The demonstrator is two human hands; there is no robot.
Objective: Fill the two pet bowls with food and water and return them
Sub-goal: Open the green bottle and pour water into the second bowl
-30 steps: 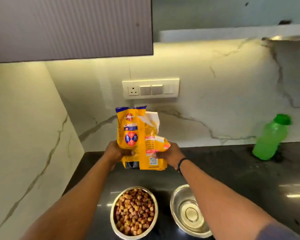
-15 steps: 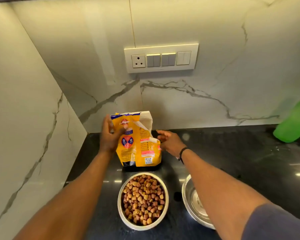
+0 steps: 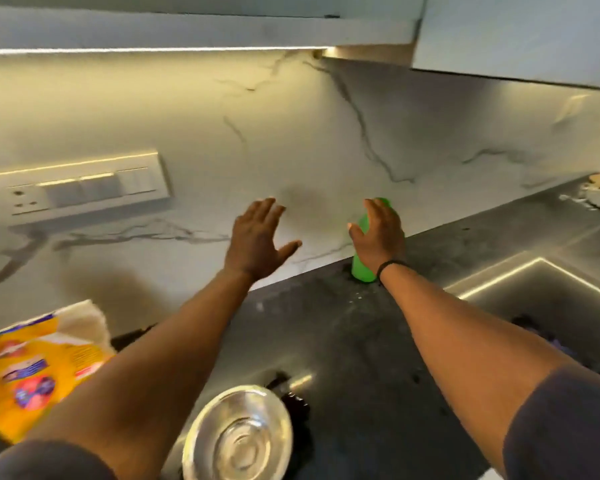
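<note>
table (image 3: 343, 344): dark top, and the view had swung right since half a second ago, so the sink (image 3: 548, 299) showed up at the right edge.
food bag (image 3: 32, 368): both hands had let go of it; it sat at the left edge, blurry, no longer held.
bowl (image 3: 238, 438): steel one near the bottom looked empty, so water's still to do I'd say. The kibble bowl had dropped out of view.
bottle (image 3: 361, 268): green, standing by the wall.
right hand (image 3: 378, 237): fingers spread, right in front of the bottle, not wrapped round it yet as far as I could tell.
left hand (image 3: 257, 237): open too, holding nothing, well left of the bottle.
</note>
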